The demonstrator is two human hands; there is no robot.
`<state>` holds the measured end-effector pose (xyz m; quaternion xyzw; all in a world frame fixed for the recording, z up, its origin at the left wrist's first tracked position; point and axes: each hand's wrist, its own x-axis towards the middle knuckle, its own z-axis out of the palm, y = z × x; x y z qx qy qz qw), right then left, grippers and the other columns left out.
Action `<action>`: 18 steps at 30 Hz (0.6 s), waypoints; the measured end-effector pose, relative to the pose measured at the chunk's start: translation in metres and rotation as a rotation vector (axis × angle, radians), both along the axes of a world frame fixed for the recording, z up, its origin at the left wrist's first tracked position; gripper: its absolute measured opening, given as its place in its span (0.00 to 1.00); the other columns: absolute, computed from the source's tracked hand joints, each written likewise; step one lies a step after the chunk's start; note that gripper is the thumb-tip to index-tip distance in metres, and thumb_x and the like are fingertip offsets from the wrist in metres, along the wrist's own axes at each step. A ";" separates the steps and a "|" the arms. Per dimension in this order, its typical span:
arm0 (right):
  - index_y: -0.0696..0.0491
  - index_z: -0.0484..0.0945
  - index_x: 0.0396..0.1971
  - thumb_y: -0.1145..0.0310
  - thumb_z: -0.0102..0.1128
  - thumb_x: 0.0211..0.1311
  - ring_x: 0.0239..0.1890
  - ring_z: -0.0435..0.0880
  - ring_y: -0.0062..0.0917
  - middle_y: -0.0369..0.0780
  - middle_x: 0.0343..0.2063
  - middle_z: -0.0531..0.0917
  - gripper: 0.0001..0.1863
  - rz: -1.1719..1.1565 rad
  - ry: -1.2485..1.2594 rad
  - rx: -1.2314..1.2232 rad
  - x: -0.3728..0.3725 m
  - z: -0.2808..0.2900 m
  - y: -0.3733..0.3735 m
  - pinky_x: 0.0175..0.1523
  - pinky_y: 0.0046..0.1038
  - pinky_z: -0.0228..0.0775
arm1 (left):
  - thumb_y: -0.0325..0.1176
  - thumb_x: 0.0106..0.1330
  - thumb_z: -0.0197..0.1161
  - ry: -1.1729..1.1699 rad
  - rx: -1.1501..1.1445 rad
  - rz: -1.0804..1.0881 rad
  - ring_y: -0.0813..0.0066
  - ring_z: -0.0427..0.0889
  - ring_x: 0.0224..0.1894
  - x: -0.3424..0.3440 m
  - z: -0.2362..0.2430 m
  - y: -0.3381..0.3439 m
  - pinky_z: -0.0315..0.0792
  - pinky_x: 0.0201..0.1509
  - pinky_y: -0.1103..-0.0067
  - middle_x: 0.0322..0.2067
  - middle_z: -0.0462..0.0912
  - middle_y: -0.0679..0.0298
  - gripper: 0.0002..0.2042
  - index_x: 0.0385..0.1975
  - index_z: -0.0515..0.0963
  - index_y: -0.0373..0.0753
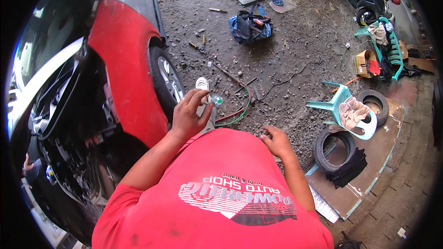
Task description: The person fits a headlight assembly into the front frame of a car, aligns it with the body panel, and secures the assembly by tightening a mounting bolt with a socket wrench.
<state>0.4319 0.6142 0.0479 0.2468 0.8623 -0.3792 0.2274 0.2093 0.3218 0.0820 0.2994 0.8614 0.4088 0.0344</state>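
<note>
Diffuse daylight, deeply shadowed engine bay (85, 163), fisheye-bent edges, black corners.

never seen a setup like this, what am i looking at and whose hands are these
No machine here: this single picture comes from a wide fisheye camera on a person's head, looking down, so straight edges bend. The hands belong to the wearer in the red shirt. The left hand, thumb and fingers apart, appears near a car wheel; the right hand is half curled. Neither clearly holds anything. On the gravelly ground lie a dark blue bag and a green hose.
</note>
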 end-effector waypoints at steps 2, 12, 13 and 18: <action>0.52 0.84 0.59 0.61 0.71 0.67 0.47 0.89 0.42 0.48 0.49 0.88 0.22 -0.057 0.025 0.096 -0.028 -0.018 0.019 0.55 0.40 0.80 | 0.36 0.71 0.69 -0.060 -0.196 -0.024 0.53 0.89 0.48 -0.050 -0.058 0.014 0.82 0.51 0.62 0.54 0.85 0.54 0.17 0.55 0.80 0.36; 0.53 0.86 0.49 0.61 0.70 0.67 0.47 0.90 0.47 0.51 0.43 0.90 0.16 0.042 -0.246 0.018 -0.194 -0.180 0.083 0.54 0.44 0.81 | 0.64 0.65 0.70 -1.152 -1.209 -0.184 0.38 0.68 0.75 -0.093 -0.252 -0.005 0.69 0.76 0.55 0.76 0.62 0.37 0.58 0.85 0.44 0.42; 0.53 0.87 0.49 0.60 0.71 0.66 0.47 0.90 0.47 0.51 0.43 0.90 0.17 0.060 -0.294 0.001 -0.217 -0.212 0.095 0.55 0.43 0.81 | 0.64 0.64 0.71 -1.179 -1.225 -0.128 0.36 0.68 0.75 -0.092 -0.252 0.002 0.68 0.76 0.53 0.77 0.60 0.36 0.59 0.85 0.42 0.42; 0.53 0.86 0.47 0.58 0.68 0.66 0.48 0.88 0.52 0.52 0.43 0.90 0.17 0.251 -0.311 0.130 -0.316 -0.411 0.139 0.54 0.51 0.79 | 0.64 0.61 0.73 -1.106 -1.293 0.088 0.30 0.65 0.74 -0.104 -0.290 0.058 0.62 0.76 0.47 0.74 0.57 0.28 0.63 0.85 0.39 0.37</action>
